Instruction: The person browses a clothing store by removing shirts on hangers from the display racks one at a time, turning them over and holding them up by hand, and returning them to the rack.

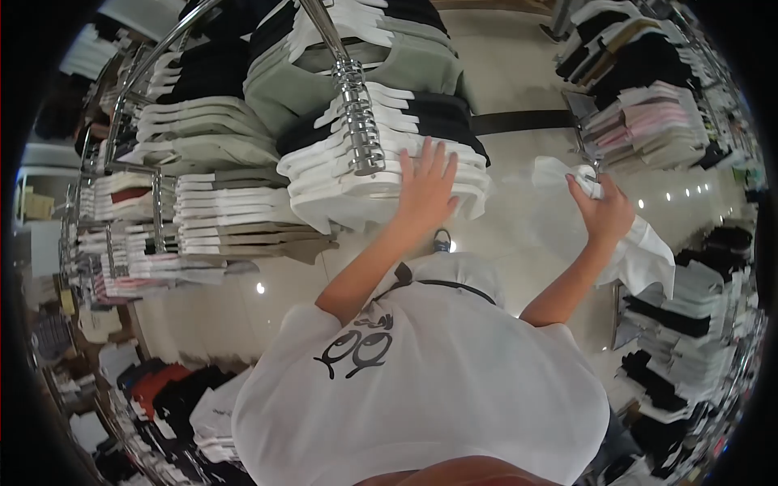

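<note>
My left hand [427,188] lies with its fingers spread on the white shirts [340,190] that hang at the front end of a chrome rail [356,121]. Black and grey-green shirts hang behind them on white hangers. Off to the right, my right hand [604,209] is closed round the top of a white garment [640,259], near a hanger hook. The garment hangs down in folds below and beside that hand, away from the rail.
Racks of folded-looking hanging clothes [227,211] stand on the left, with more racks [648,121] on the right. A black strip [523,121] crosses the glossy floor [510,162]. A shoe [442,240] shows below me.
</note>
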